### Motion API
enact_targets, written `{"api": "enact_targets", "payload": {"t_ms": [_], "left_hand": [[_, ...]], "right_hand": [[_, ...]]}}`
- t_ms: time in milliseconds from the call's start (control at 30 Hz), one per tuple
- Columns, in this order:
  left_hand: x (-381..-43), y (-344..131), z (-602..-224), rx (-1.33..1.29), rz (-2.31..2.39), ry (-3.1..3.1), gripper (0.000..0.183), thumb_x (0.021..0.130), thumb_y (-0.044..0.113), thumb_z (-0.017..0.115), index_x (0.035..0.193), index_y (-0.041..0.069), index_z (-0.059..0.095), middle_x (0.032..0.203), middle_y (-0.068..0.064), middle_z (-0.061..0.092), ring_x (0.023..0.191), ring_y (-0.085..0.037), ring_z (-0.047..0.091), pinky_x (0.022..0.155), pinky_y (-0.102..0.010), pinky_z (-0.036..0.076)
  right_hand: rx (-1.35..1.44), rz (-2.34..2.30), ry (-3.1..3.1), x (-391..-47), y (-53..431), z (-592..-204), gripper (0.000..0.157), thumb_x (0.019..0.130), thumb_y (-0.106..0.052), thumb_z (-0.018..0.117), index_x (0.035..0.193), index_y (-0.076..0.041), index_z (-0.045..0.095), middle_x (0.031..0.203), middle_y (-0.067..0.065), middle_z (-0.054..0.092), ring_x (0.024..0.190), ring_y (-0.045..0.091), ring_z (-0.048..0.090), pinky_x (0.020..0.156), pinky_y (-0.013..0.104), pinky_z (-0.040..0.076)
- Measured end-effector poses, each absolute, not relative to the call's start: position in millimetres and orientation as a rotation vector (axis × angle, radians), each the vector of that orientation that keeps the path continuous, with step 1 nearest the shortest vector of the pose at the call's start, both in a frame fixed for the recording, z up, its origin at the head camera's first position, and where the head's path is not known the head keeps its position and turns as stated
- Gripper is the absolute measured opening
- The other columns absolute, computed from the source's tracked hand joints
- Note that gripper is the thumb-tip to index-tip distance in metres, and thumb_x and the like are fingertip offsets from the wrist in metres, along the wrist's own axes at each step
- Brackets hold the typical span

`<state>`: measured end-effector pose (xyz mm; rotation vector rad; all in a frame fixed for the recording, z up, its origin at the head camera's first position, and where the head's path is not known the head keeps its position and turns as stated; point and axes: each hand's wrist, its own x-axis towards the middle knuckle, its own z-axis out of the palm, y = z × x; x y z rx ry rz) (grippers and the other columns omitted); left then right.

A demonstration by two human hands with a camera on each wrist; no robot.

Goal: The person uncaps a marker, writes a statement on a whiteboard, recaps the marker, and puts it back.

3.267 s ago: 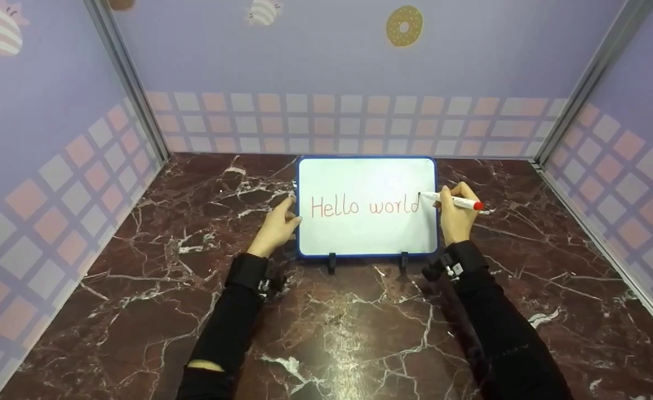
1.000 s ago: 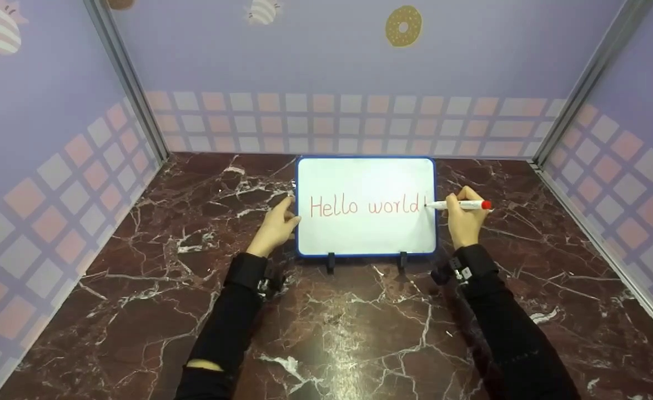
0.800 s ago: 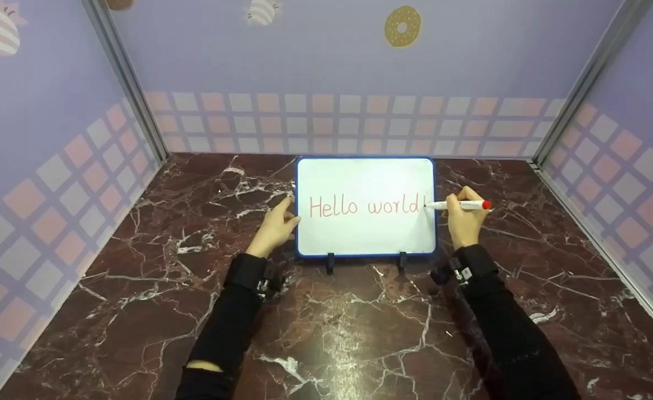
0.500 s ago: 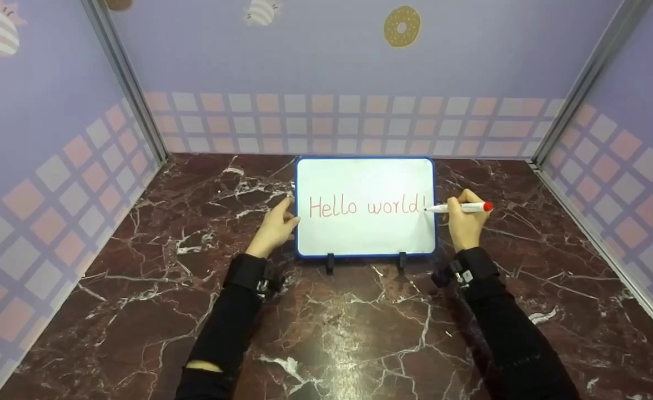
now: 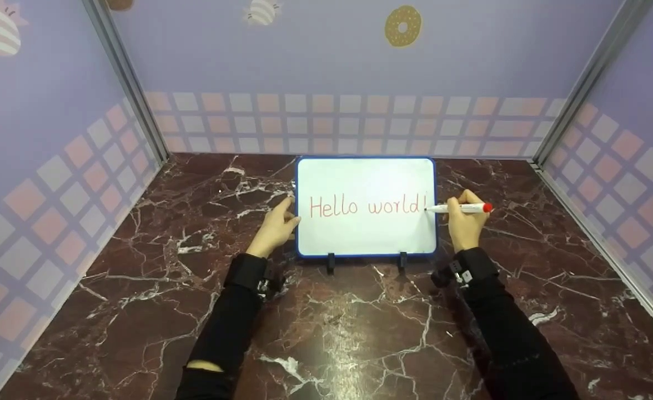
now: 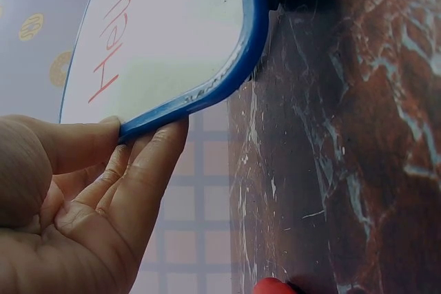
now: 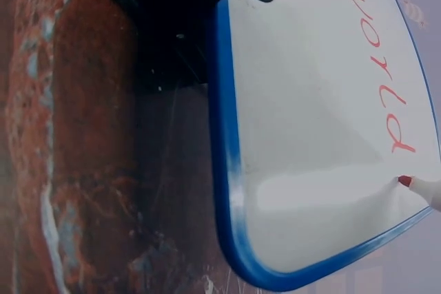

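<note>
A small whiteboard [image 5: 360,236] with a blue frame stands upright, bearing "Hello world!" in red. On its left edge, my left hand [image 5: 275,225] pinches the frame, thumb at the front and fingers behind, as the left wrist view shows. My right hand [image 5: 465,222] grips a white marker [image 5: 471,208] with a red end, held nearly level from the right side. Its red nib [image 7: 405,180] is at the board's face, just after the letter d, at the foot of the exclamation mark. The right hand itself is outside the right wrist view.
Black stand feet [image 5: 331,263] hold the board's lower edge on a dark red marbled table [image 5: 193,311]. A small red object [image 6: 273,286] shows at the bottom of the left wrist view. Patterned purple panels [image 5: 326,61] enclose the back and both sides.
An exclamation mark has appeared after "world". My right hand has shifted right with the marker, and its nib has come down to the mark's foot. The left hand holds the same spot.
</note>
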<state>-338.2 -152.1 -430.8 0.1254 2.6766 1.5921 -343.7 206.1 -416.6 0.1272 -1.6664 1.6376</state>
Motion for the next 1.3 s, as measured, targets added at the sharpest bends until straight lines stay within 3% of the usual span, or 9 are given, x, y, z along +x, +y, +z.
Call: {"api": "enact_targets", "payload": {"t_ms": [200,467,700,867,1067,1167,1300], "left_hand": [[-339.2,-151.4,-431.2,0.102,1.607,2.686,0.053,0.101,0.003,0.050,0.151,0.000,0.032,0.125,-0.033,0.055,0.113,-0.044,0.061,0.086,-0.045,0.062],[-341.6,-152.0,-433.7,0.101,1.602,2.718,0.054,0.101,0.003,0.049,0.152,0.001,0.033,0.123,-0.032,0.057,0.113,-0.042,0.062,0.087,-0.044,0.062],[-341.4,-151.1,-435.8,0.110,1.572,2.756,0.054,0.102,0.004,0.050,0.152,0.001,0.033,0.119,-0.029,0.060,0.109,-0.039,0.064,0.085,-0.041,0.063],[-339.5,-149.4,-432.2,0.151,1.443,2.845,0.052,0.102,0.005,0.050,0.151,-0.002,0.034,0.123,-0.029,0.061,0.095,-0.039,0.068,0.078,-0.039,0.063],[-338.9,-151.0,-428.5,0.174,1.315,2.917,0.053,0.101,0.009,0.052,0.150,-0.004,0.036,0.128,-0.028,0.060,0.112,-0.039,0.063,0.096,-0.046,0.056],[-338.1,-156.3,-424.3,0.200,1.250,2.947,0.052,0.100,0.011,0.055,0.148,-0.004,0.040,0.127,-0.027,0.061,0.117,-0.039,0.062,0.099,-0.046,0.055],[-333.8,-169.0,-415.9,0.203,0.981,3.045,0.051,0.098,0.012,0.060,0.144,-0.004,0.046,0.136,-0.027,0.057,0.127,-0.041,0.054,0.110,-0.050,0.046]], "right_hand": [[0.086,1.729,-1.620,-345.2,209.4,-417.3,0.024,0.080,0.014,0.049,0.061,0.016,0.034,0.044,-0.004,0.046,0.037,0.004,0.047,0.035,0.014,0.036],[0.029,1.933,-1.364,-356.1,221.1,-419.2,0.038,0.084,0.015,0.048,0.055,-0.009,0.040,0.051,0.000,0.056,0.040,0.011,0.050,0.037,0.020,0.042],[0.020,2.105,-1.120,-352.7,224.5,-407.8,0.038,0.086,0.016,0.047,0.056,-0.007,0.041,0.052,0.003,0.055,0.040,0.013,0.049,0.036,0.020,0.043],[-0.011,2.276,-0.938,-351.1,227.1,-404.6,0.040,0.089,0.015,0.042,0.058,-0.009,0.039,0.053,0.001,0.048,0.040,0.012,0.047,0.036,0.016,0.038],[-0.030,2.389,-0.841,-347.8,228.1,-402.2,0.040,0.093,0.012,0.038,0.059,-0.008,0.039,0.051,0.002,0.051,0.040,0.012,0.045,0.039,0.015,0.034],[-0.044,2.408,-0.821,-346.8,229.1,-400.8,0.039,0.093,0.011,0.038,0.060,-0.009,0.038,0.051,0.002,0.052,0.040,0.012,0.045,0.040,0.015,0.034],[-0.053,2.431,-0.798,-346.5,230.8,-399.1,0.039,0.094,0.010,0.039,0.060,-0.010,0.037,0.051,0.003,0.052,0.040,0.012,0.046,0.039,0.015,0.035]]}}
